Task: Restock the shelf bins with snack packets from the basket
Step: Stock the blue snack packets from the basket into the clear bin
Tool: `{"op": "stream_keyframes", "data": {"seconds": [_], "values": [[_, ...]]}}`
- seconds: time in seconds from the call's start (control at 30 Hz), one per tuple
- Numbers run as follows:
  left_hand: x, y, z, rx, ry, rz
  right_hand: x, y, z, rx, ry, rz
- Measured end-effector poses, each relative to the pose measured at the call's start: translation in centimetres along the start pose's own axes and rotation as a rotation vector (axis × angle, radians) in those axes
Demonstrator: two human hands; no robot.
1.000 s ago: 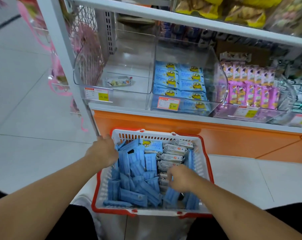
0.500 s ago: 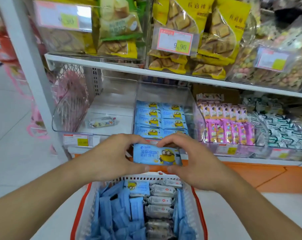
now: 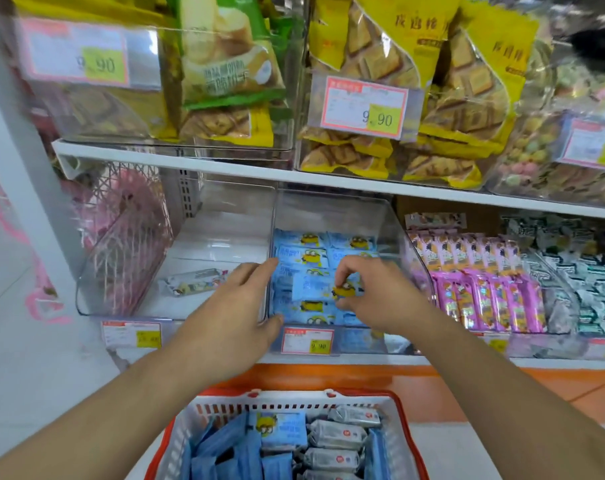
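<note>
Both bare forearms reach forward and up, the left hand (image 3: 238, 313) spread flat with straight fingers and thumb held out, while the right hand (image 3: 373, 299) curls, its thumb and fingertips (image 3: 340, 271) pinched together, knuckles raised.

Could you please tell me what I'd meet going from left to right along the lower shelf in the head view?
Pink wire rack → nearly empty clear bin holding one grey packet → clear bin of blue cartoon packets → pink packets → green-and-white packets.
</note>
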State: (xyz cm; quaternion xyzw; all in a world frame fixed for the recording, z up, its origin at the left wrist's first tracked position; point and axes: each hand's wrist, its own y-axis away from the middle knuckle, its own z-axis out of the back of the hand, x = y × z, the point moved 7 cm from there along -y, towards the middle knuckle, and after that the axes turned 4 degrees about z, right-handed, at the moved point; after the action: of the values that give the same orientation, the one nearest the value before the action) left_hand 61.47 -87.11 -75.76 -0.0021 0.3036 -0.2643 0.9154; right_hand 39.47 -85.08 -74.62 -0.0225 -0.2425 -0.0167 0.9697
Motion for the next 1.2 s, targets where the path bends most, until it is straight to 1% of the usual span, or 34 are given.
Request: {"op": "stream_keyframes", "data": {"seconds": [0.07,0.13,0.4,0.5,0.6,0.67,0.77,0.9,0.97,1.03,1.07,1.13,1.2], "values": [[0.1,-0.2,-0.1,-0.031,0.006,-0.007,-0.2,-1.5,-1.9,0.085,0.008,0.011],[0.3,-0.3,0.0,-0.059,0.024,0.002,-0.1,-2.6,-3.4,0.122,0.022,0.029],[0.3,-0.1,0.2,-0.057,0.062,0.007,0.7,-4.2,-5.3,0.112,0.044,0.082],[0.2,0.0,0.2,-0.034,0.075,0.011,0.7,-4.0,-5.4,0.141,-0.022,0.087],[0.1,0.2,0.2,-0.007,0.078,0.023,0.2,-3.7,-5.2,0.161,-0.118,0.052],[0.2,0.4,0.2,0.025,0.090,0.036,-0.1,-3.2,-4.8,0.147,-0.154,0.039],[0.1,1.3,0.4,0.059,0.112,0.051,0.3,-1.7,-3.2,0.080,-0.157,0.055],[0.3,3.5,1.7,-0.004,0.013,0.046,2.4,2.6,-0.7,-0.031,-0.174,0.154],[0.6,4.9,2.3,-0.054,0.010,0.048,3.6,5.3,-0.7,-0.028,-0.214,0.209],[1.4,6.4,2.2,-0.041,0.002,0.076,4.2,7.8,-2.6,0.056,-0.251,0.226],[2.0,7.2,1.5,0.019,-0.025,0.102,4.1,8.9,-4.1,0.122,-0.230,0.215],[4.3,9.4,-1.3,0.211,-0.119,0.187,2.6,11.2,-8.4,0.316,-0.072,0.174],[7.9,12.4,-5.1,0.458,-0.307,0.321,-0.2,13.9,-13.4,0.539,0.177,0.114]]}}
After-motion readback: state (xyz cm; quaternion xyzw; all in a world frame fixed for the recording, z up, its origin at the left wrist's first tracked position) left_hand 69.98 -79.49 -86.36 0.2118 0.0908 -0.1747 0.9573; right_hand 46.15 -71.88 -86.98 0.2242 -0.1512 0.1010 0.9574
